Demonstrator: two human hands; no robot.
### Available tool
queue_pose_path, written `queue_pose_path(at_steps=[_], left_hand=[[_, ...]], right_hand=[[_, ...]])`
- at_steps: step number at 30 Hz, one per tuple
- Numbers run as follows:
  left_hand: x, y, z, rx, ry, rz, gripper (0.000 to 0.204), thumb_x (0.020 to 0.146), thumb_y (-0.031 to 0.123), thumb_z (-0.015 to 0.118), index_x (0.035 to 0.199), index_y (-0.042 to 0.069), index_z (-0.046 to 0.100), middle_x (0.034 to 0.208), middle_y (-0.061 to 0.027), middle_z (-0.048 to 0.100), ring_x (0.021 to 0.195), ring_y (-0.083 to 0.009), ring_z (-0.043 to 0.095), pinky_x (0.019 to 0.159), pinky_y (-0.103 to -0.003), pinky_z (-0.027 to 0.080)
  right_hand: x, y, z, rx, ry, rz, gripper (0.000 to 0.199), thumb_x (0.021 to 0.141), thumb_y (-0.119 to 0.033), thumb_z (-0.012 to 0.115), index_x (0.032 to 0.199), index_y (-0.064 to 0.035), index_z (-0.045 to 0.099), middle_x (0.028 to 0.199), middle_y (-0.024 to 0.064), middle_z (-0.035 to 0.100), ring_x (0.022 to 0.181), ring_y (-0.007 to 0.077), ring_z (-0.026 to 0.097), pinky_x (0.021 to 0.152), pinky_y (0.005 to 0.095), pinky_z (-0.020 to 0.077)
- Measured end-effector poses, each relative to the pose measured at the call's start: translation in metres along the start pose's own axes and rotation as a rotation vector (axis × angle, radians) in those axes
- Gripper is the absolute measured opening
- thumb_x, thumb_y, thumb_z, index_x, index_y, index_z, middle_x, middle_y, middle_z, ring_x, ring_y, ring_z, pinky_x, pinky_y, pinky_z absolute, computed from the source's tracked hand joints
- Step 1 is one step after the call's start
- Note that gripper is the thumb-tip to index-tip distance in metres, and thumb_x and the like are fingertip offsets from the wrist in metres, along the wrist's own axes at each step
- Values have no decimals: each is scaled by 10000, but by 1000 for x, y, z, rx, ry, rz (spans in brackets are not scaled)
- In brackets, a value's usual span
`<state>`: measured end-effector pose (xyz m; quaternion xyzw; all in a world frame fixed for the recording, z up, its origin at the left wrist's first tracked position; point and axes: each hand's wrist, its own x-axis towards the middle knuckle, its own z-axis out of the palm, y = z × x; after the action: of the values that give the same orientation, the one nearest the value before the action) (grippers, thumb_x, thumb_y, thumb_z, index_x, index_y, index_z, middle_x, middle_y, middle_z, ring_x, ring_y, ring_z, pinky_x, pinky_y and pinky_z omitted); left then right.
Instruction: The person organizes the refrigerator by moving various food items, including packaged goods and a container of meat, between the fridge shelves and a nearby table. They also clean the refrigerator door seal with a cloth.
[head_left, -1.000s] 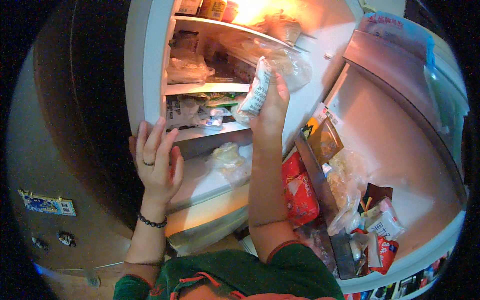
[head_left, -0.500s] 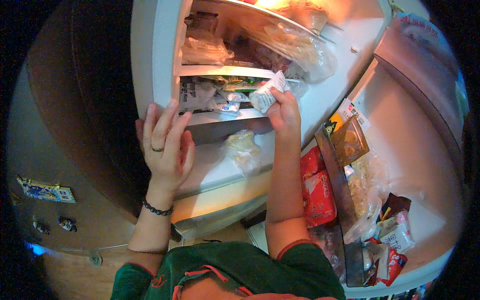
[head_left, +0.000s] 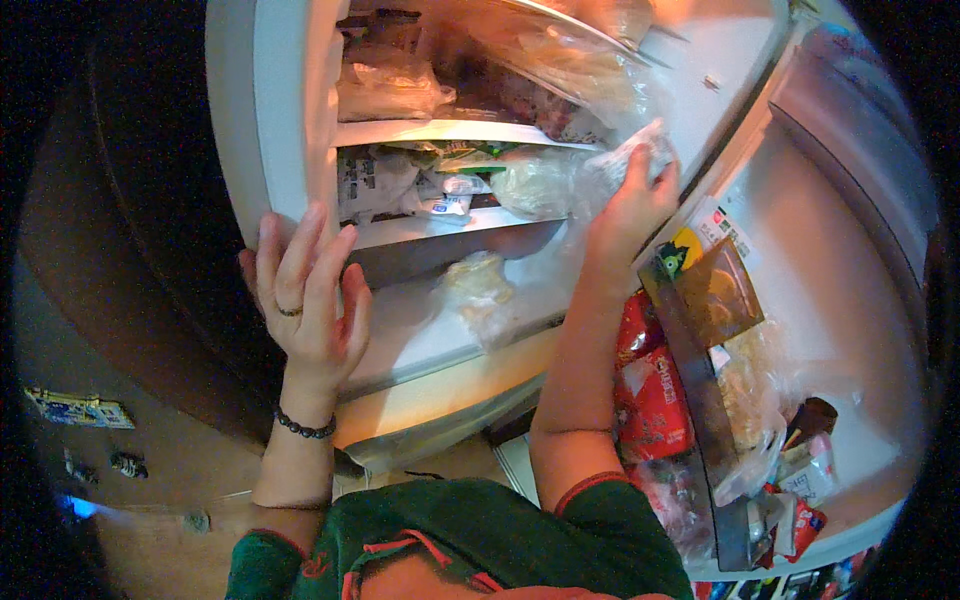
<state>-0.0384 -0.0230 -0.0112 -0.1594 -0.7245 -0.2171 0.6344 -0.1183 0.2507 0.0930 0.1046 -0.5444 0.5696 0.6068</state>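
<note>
My left hand (head_left: pixel 312 300) rests with its fingers spread against the left front edge of the open fridge (head_left: pixel 277 130). In my right hand (head_left: pixel 630 222), at the right side of the compartment, is a white printed packet (head_left: pixel 632 158), blurred and partly covered by the fingers. Just left of it, a clear plastic bag with pale contents (head_left: pixel 540 185) bulges from the open white drawer (head_left: pixel 450 228). A small white-and-blue packet (head_left: pixel 448 205) and a white printed bag (head_left: pixel 375 185) lie in that drawer. Below, a clear bag of pale food (head_left: pixel 478 290) sits on the white ledge.
Bagged food (head_left: pixel 395 88) fills the shelf above the drawer. To the right, the opened door has a rack (head_left: pixel 700 385) with red packages (head_left: pixel 652 400), an amber pouch (head_left: pixel 722 292) and several plastic-wrapped things. A dark curved panel (head_left: pixel 140 250) stands at the left.
My right hand has moved right with the white packet, away from the drawer's front. The clear bag of pale contents shows where the packet was. My left hand stays on the fridge edge.
</note>
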Motion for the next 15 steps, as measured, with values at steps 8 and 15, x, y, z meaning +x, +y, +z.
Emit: queue_pose_path(at_steps=[8,15], left_hand=[[2,-2,4,-9,16,24,386,734,7,628,1108,92,591,1278,-102,513,1282,-362,346,1070,-458,235],[-2,-3,1,10,-2,19,373,726,9,629,1088,95,601,1274,-100,518,1275,-369,351,1074,-454,230]], right_hand=[[82,49,14,-109,-61,91,227,843,-36,552,1050,58,551,954,122,613,858,193,583,759,311,480],[20,34,0,275,38,235,330,848,-62,559,1146,66,494,1028,151,601,897,249,595,775,360,482]])
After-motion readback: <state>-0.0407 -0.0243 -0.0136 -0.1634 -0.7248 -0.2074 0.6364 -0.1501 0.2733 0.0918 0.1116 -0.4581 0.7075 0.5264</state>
